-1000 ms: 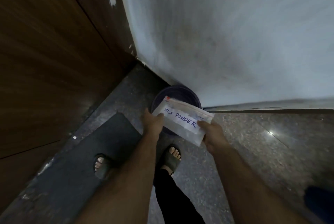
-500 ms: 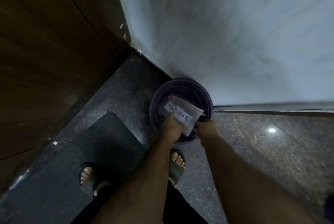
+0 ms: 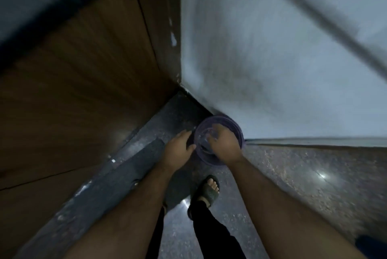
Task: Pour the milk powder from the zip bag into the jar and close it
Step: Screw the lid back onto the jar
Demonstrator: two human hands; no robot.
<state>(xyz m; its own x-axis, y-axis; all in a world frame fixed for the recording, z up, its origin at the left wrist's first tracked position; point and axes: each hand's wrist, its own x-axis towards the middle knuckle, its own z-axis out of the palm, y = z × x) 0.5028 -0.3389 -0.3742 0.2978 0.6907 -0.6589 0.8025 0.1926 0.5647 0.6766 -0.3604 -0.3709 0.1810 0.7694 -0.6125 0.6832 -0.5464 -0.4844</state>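
Note:
The zip bag (image 3: 204, 138) shows only as a pale, clear, blurred shape inside a round dark purple bin (image 3: 238, 131) standing on the floor in the wall corner. My right hand (image 3: 223, 143) hovers over the bin's mouth with its fingers spread downward just above the bag; I cannot tell whether they touch it. My left hand (image 3: 178, 151) is beside the bin's left rim, fingers loosely apart, holding nothing. No jar is in view.
A brown wooden panel (image 3: 79, 95) rises on the left and a pale wall (image 3: 272, 60) on the right. A dark mat (image 3: 109, 187) lies on the speckled stone floor (image 3: 303, 175). My sandalled foot (image 3: 209, 189) stands just behind the bin.
The bag labelled milk powder went from both hands down into the bin. My left hand has come off it to the bin's left side; the view tilted upward.

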